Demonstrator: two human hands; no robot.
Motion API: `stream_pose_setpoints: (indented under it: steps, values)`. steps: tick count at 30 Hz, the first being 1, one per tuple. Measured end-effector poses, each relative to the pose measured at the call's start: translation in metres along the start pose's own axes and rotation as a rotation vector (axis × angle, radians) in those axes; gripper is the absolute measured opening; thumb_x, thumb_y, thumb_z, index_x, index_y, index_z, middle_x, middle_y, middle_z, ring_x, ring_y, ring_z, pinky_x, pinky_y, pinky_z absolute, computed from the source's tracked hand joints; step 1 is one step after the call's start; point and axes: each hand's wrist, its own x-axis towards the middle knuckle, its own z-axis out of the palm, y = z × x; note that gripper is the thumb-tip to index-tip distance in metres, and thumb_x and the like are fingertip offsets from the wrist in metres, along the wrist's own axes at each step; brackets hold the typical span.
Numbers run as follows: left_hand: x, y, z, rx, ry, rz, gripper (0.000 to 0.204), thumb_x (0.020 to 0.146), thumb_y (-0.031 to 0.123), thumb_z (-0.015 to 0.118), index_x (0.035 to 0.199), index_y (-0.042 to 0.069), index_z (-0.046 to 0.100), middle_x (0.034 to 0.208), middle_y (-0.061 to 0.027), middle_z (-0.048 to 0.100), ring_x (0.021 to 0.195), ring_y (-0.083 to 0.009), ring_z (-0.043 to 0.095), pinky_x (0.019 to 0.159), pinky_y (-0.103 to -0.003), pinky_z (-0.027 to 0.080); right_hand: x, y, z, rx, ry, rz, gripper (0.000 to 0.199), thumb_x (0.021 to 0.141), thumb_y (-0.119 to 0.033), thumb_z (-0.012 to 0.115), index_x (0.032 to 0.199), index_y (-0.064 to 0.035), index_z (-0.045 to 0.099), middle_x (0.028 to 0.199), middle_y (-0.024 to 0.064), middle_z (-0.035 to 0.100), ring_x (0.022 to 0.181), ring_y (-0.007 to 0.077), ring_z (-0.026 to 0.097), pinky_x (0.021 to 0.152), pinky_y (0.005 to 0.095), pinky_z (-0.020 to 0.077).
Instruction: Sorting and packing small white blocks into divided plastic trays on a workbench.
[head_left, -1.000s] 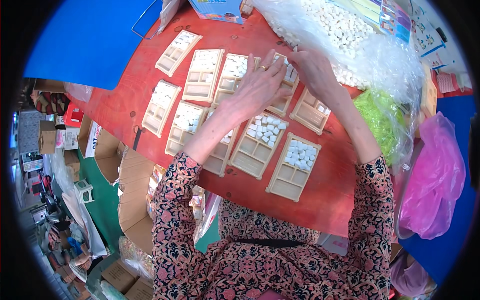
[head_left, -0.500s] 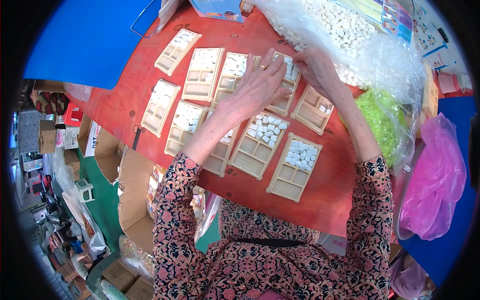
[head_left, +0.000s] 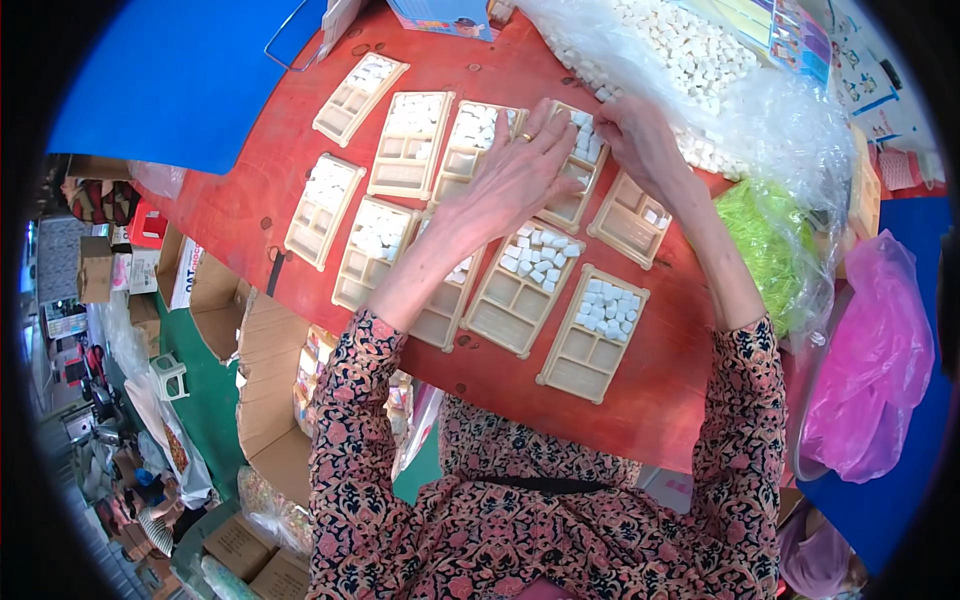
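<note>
My left hand (head_left: 520,165), a ring on one finger, lies with fingers outstretched over a cream compartment tray (head_left: 566,210) of white cube-like pieces (head_left: 585,138). At that tray's far right corner, the fingers of my right hand (head_left: 640,140) are curled together; whatever they hold is hidden. Below my right wrist is another cream tray (head_left: 625,222) with only a few white pieces in a small compartment. Nearer to me, two trays, a left one (head_left: 500,320) and a right one (head_left: 580,375), have white pieces filling their large far compartments.
Several more part-filled trays (head_left: 400,180) stand at the left of the red table (head_left: 660,390). A clear plastic bag (head_left: 790,110) with loose white pieces lies at the far right, beside green shredded filler (head_left: 760,240) and a pink bag (head_left: 870,370). An opened cardboard box (head_left: 270,390) stands left of the table.
Both hands stay at the same tray, nearly in the same pose. The whole view has shifted slightly; the trays have not visibly moved on the table.
</note>
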Motion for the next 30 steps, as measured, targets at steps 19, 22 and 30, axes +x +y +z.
stream_pose_setpoints:
  steps: [19,22,30]
  values:
    - [-0.07,-0.076,-0.065,-0.267,0.339,-0.409,0.017,0.077,0.001,0.067,0.093,-0.003,0.066,0.086,-0.0174,0.063,0.081,-0.0332,0.061,0.072,-0.041,0.048,0.016,-0.048,-0.014,0.627,-0.089,0.201,0.015,0.087,-0.009,0.06,0.092,0.0049,0.066,0.074,-0.0001,0.06,0.068,0.0072,0.05,0.063,0.0238,0.0421]
    - [-0.077,-0.08,-0.057,-0.267,0.288,-0.391,0.011,0.075,0.001,0.067,0.086,0.0,0.066,0.079,-0.0151,0.061,0.078,-0.0334,0.06,0.069,-0.043,0.047,0.025,-0.064,-0.002,0.61,-0.106,0.123,0.016,0.086,-0.009,0.062,0.093,0.0052,0.066,0.073,-0.0005,0.059,0.066,0.0065,0.049,0.06,0.0234,0.0414]
    - [-0.062,-0.077,-0.052,-0.052,0.258,-0.275,0.005,0.075,0.0,0.063,0.074,-0.002,0.059,0.078,-0.0213,0.058,0.08,-0.0404,0.058,0.066,-0.048,0.047,0.038,-0.091,0.021,0.585,-0.088,0.04,0.016,0.078,-0.007,0.06,0.089,0.0027,0.068,0.076,0.0194,0.066,0.066,0.0276,0.065,0.063,0.0352,0.0492]
